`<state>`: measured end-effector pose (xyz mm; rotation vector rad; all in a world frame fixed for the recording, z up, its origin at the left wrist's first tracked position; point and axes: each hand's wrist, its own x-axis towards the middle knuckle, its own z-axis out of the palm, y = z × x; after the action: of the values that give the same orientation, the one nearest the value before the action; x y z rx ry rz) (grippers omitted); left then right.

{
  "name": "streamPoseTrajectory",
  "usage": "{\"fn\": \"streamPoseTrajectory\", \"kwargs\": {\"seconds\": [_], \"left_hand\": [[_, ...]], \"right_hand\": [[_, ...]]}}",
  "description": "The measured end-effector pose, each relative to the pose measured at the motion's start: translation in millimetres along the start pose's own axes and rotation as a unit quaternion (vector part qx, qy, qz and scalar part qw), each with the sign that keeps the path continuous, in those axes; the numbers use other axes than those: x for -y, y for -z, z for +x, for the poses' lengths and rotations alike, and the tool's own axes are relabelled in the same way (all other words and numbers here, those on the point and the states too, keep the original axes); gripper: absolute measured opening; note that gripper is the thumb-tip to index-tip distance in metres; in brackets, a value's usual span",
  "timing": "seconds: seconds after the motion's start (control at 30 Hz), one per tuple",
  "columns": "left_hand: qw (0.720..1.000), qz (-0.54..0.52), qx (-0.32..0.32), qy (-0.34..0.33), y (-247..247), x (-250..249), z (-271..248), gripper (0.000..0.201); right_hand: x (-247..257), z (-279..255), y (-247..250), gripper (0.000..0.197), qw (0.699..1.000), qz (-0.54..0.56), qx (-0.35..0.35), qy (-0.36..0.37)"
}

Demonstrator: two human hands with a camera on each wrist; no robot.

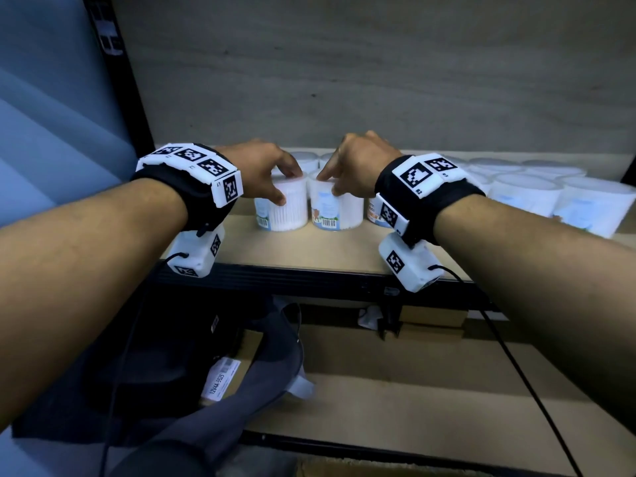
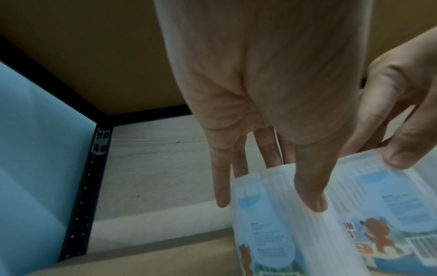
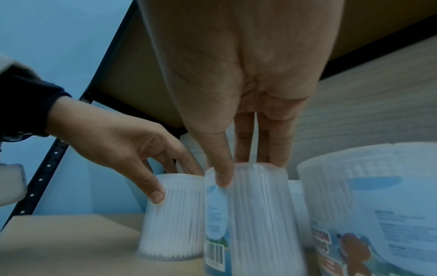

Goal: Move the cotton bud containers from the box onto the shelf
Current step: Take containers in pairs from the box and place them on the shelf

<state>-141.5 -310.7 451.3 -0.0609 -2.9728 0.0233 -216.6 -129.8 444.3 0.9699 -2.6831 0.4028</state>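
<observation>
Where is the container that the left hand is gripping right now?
In the head view it stands on the shelf, the leftmost container of the front row, under the left hand, beside the one the right hand holds.

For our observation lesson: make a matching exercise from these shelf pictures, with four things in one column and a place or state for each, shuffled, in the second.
Things:
1. left hand
2. right hand
3. group of containers
4. dark bag

Places or states:
A. lies below the shelf
B. stands untouched at the shelf's right
C. grips the container with the barcode facing front
D. grips the leftmost container

Pairs: 1-D, 2-C, 3-B, 4-A
</observation>
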Motion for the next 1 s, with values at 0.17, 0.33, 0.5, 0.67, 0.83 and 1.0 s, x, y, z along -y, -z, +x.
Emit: {"fn": "streamPoseTrajectory", "kwargs": {"seconds": [0.17, 0.33, 0.5, 0.67, 0.83, 1.0], "left_hand": [[1.0, 0.004, -0.003, 0.005, -2, 0, 5, 0.058], [1.0, 0.007, -0.011, 0.009, -4, 2, 10, 0.058], [1.0, 0.019, -0.016, 0.008, -7, 4, 16, 0.059], [1.0, 0.018, -0.014, -0.002, -7, 5, 20, 0.059], [0.999, 0.024, -0.025, -0.01, -8, 4, 22, 0.059], [0.999, 0.035, -0.027, -0.021, -8, 2, 21, 0.059]], "right_hand": [[-3, 1, 0, 0.038, 1.0, -0.01, 0.003, 0.007], [-7, -2, 3, 0.039, 0.999, -0.014, 0.0, 0.03], [-10, -3, 7, 0.038, 0.999, -0.005, 0.006, 0.036], [-13, -1, 9, 0.038, 0.999, -0.007, 0.004, 0.048], [-15, -1, 11, 0.038, 0.998, -0.024, -0.004, 0.065], [-17, 0, 9, 0.039, 0.998, -0.021, 0.007, 0.065]]}}
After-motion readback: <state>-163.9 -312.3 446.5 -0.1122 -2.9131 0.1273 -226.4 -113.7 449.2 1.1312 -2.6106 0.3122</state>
